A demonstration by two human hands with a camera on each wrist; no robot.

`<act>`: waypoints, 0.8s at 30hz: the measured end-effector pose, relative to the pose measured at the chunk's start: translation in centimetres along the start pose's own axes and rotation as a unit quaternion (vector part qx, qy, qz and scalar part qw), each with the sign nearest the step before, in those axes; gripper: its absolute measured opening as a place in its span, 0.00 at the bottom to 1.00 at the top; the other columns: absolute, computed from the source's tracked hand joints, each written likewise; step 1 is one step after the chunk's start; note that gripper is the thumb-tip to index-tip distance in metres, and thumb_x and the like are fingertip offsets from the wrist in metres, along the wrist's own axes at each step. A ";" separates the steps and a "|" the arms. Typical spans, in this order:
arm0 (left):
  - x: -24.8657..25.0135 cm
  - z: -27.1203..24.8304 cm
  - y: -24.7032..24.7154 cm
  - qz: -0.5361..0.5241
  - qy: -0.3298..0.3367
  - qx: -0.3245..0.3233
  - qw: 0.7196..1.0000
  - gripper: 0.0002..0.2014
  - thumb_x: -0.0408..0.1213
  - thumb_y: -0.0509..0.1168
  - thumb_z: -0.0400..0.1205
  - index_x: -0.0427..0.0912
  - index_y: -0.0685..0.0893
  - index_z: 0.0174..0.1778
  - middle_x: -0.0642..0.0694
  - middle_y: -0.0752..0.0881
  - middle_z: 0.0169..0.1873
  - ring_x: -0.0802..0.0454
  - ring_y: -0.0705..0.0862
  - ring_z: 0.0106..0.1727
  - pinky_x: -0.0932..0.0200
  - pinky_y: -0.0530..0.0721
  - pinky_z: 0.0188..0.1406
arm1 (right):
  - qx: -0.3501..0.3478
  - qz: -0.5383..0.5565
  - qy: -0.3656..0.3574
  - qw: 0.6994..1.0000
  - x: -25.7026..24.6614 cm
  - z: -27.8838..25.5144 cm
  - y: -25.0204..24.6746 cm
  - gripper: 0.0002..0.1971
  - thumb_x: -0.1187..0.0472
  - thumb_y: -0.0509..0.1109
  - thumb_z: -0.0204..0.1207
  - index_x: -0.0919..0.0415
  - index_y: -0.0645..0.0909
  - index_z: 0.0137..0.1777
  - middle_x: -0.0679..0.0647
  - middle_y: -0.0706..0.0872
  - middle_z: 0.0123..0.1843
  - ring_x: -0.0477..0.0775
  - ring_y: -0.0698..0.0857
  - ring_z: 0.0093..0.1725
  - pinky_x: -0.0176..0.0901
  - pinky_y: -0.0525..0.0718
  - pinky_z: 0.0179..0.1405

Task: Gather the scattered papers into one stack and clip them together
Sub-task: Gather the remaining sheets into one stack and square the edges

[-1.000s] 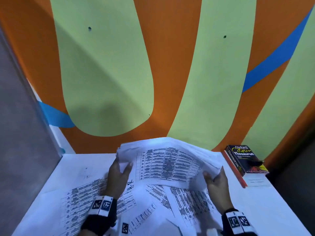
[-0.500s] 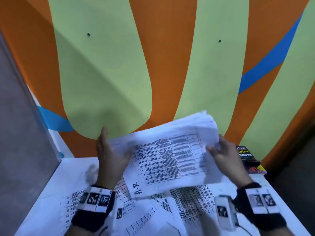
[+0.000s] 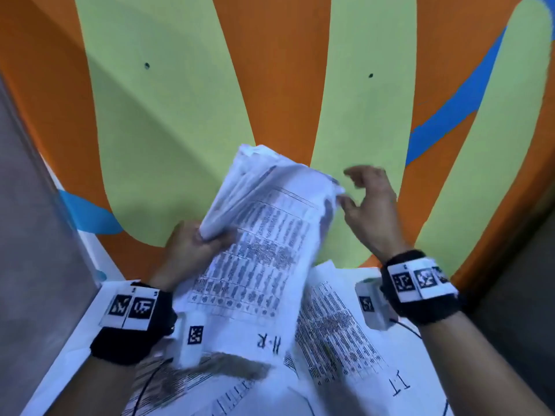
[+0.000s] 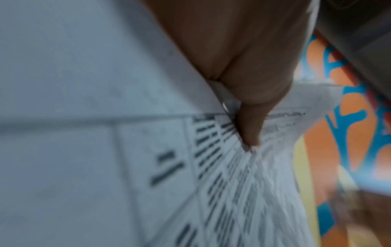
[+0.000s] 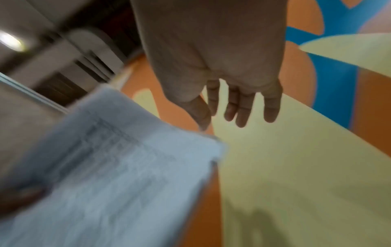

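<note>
A bundle of printed sheets (image 3: pixel 264 235) is raised above the table, tilted with one long edge up. My left hand (image 3: pixel 195 247) grips its left edge, thumb on the printed face (image 4: pixel 249 127). My right hand (image 3: pixel 365 199) is beside the bundle's upper right corner (image 5: pixel 203 138), fingers (image 5: pixel 241 108) loosely spread and holding nothing. More printed sheets (image 3: pixel 339 334) lie scattered on the white table (image 3: pixel 90 319) beneath, one marked "TT" (image 3: pixel 399 385). The held top sheet is marked "H-R" (image 3: pixel 268 343). No clip is in view.
A painted wall (image 3: pixel 180 115) of orange, green and blue rises right behind the table. A grey partition (image 3: pixel 33 235) closes the left side. To the right of the table lies a dark drop (image 3: pixel 516 295).
The bundle has swung from flat and wide to steeply tilted. My right hand has let go of its right edge and lifted away. My left hand's grip has dropped lower on the left edge.
</note>
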State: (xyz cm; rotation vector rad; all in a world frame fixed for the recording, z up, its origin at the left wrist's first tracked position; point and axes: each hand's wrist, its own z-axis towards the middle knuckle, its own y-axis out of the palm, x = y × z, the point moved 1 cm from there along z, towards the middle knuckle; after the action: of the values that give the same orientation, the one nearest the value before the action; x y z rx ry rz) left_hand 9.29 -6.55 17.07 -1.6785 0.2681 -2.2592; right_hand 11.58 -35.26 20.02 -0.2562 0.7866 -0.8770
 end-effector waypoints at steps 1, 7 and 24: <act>-0.6 -0.1 -0.9 0.013 0.006 0.035 0.999 0.07 0.38 0.77 0.72 0.37 0.89 0.33 0.54 0.76 0.12 0.60 0.67 0.17 0.63 0.65 0.20 | -0.033 -0.036 0.055 0.997 2.9 -1.7 1.4 0.19 0.66 0.75 0.69 0.62 0.79 0.60 0.59 0.81 0.56 0.53 0.80 0.52 0.35 0.72 0.52; -3.4 -0.5 -4.9 0.048 -0.016 0.167 0.985 0.20 0.38 0.74 0.76 0.26 0.80 0.26 0.43 0.71 0.22 0.57 0.64 0.22 0.60 0.60 0.18 | -0.384 -0.231 0.349 0.823 13.5 -14.0 7.3 0.37 0.38 0.74 0.66 0.60 0.71 0.67 0.63 0.72 0.69 0.67 0.73 0.70 0.58 0.76 0.67; -7.0 -3.4 -9.0 -0.020 -0.033 0.303 0.952 0.04 0.40 0.74 0.77 0.44 0.86 0.43 0.43 0.83 0.33 0.64 0.75 0.25 0.64 0.73 0.26 | -0.156 -0.103 0.236 0.954 13.2 -9.9 1.6 0.03 0.70 0.74 0.70 0.67 0.83 0.38 0.65 0.84 0.35 0.58 0.80 0.37 0.42 0.72 0.32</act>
State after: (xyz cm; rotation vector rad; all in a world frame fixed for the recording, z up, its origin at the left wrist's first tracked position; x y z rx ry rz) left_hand 6.64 4.19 12.71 -1.4214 -0.4400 -2.0130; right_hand 10.54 -43.32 5.58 -0.4202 1.3669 -1.0242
